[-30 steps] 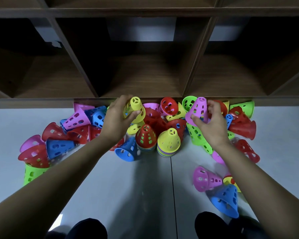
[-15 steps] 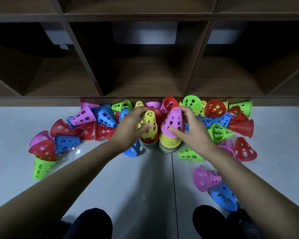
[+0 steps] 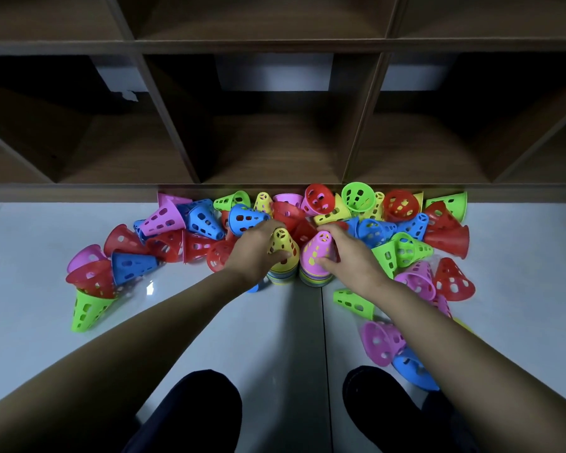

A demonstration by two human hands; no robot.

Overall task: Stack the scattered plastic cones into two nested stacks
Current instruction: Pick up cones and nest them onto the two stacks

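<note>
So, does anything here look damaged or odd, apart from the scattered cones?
Yes. At the back of the left shelf compartment there is a ragged pale patch, as if the surface is chipped or torn. The yellow cone and the pink cone sit upright and nested.

Both hands have come down: the left hand has set its yellow cone on the left stack, the right hand its pink cone on the right stack.
</note>
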